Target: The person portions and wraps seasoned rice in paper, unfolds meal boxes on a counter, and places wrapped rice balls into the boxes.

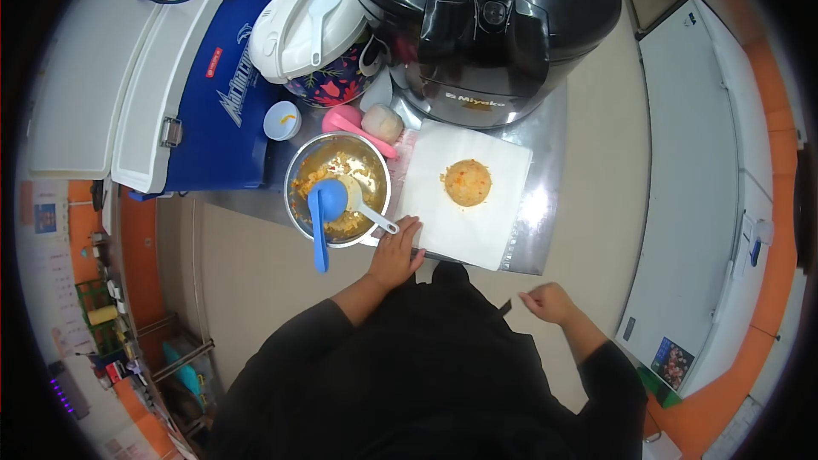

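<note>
My left hand point(396, 254) lies at the front edge of the table with its fingers stretched out. It touches the lower left corner of a stack of white paper sheets point(477, 234). A round mound of orange-flecked rice point(468, 183) sits on the paper. Just left of the hand stands a steel bowl point(290, 204) with rice mixture, a blue ladle point(328, 200) and a pale spoon point(371, 215) in it. My right hand point(550, 302) hovers off the table, fingers curled in, near a black strap end point(504, 310). Its grip is hidden.
A large black rice cooker point(486, 43) stands at the back. Beside it are a white-lidded patterned pot point(307, 25), a small white cup point(282, 121), a pink scoop point(362, 126) and a pale round item point(383, 123). A blue cooler box point(213, 94) stands left, a white chest freezer point(690, 187) right.
</note>
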{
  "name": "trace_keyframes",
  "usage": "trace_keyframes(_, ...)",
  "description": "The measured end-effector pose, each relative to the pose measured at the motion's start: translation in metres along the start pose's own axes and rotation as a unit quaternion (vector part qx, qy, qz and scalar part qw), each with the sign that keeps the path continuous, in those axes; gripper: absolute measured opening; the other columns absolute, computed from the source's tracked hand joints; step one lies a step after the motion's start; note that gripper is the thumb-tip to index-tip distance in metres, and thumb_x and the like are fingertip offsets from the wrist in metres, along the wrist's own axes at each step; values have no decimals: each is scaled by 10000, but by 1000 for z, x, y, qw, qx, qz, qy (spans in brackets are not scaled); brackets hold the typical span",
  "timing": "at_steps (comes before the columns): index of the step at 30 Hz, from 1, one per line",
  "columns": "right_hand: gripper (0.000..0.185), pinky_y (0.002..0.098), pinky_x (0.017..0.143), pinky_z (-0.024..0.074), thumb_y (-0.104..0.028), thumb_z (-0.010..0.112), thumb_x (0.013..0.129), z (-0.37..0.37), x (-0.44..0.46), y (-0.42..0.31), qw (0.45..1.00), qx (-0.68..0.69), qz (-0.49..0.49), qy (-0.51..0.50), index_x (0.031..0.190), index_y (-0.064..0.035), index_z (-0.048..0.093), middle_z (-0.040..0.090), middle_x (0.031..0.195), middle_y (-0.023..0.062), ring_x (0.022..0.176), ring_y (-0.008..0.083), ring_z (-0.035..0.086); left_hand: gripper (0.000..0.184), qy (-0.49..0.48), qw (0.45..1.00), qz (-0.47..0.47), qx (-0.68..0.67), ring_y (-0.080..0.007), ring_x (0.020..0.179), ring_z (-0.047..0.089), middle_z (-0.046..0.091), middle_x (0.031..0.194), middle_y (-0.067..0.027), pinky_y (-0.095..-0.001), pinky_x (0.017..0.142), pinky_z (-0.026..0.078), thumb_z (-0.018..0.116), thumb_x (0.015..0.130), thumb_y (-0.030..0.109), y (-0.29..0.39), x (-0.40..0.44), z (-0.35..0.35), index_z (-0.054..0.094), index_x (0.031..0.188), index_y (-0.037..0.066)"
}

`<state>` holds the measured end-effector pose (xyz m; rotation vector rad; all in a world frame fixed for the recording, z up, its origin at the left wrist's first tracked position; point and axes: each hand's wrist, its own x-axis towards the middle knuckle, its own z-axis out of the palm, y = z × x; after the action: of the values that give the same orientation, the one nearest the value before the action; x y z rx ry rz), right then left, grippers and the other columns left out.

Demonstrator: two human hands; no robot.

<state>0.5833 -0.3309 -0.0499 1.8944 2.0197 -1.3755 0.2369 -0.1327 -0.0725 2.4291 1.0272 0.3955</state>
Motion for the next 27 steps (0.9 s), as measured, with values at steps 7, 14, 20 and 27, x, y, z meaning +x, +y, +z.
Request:
trace_keyframes(7, 139, 426, 623, 497, -194, 698, 839, -7, -36, -8, 973, -84, 129, 173, 816, -62, 659, 651, 727, 148, 711, 353, 648, 467, -32, 994, 105, 24, -311, 1317, 462, 491, 1417, -85, -441, 1045, 421, 706, 841, 194, 11, 12, -13, 577, 1283, 114)
trace_keyframes(14, 399, 412, 888, 477, -208, 803, 740, -36, 79, -71, 928, 22, -136, 345, 1084, -85, 643, 619, 1191, 118, 1095, 318, 587, 425, -51, 991, 125, -5, -295, 1331, 461, 552, 1372, -73, -445, 1108, 385, 695, 856, 173, 14, 16, -4, 598, 1264, 108)
trace_keyframes(20, 498, 469, 1041, 393, -250, 829, 691, -37, 83, -56, 928, -3, -198, 316, 1123, -101, 633, 573, 1314, 86, 1276, 308, 495, 335, -23, 993, 119, 14, -286, 1294, 505, 585, 1332, -72, -440, 1103, 386, 693, 851, 154, 18, 15, -1, 634, 1176, 99)
trace_keyframes(27, 327, 454, 991, 422, -205, 803, 729, -32, 85, -43, 899, -18, -218, 379, 1000, -92, 661, 664, 1096, 86, 1141, 287, 595, 166, 33, 997, 65, 1, -286, 1162, 605, 674, 1117, -95, -438, 998, 449, 671, 853, 100, 30, 22, -1, 655, 1016, 72)
